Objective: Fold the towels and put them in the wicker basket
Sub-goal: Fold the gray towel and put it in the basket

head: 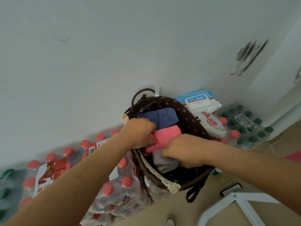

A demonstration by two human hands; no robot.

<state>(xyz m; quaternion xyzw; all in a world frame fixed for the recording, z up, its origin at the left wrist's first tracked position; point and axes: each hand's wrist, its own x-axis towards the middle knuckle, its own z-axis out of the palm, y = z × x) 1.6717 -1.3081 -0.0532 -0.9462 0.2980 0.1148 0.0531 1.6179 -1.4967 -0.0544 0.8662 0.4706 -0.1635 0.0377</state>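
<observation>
Left hand (140, 132) curls round one end of the folded pink towel (167, 136), and right hand (184, 150) grips the other end. The towel sits inside the wicker basket (192, 121), wedged between a folded blue towel (160, 116) on the far side and a folded grey towel (165, 164) on the near side. Cloth looks soft, light and limp, likely to unfold if one end is released alone; best held across the folded edges at both ends and pressed gently, as the basket stands among packs of bottled water (114, 185).
</observation>
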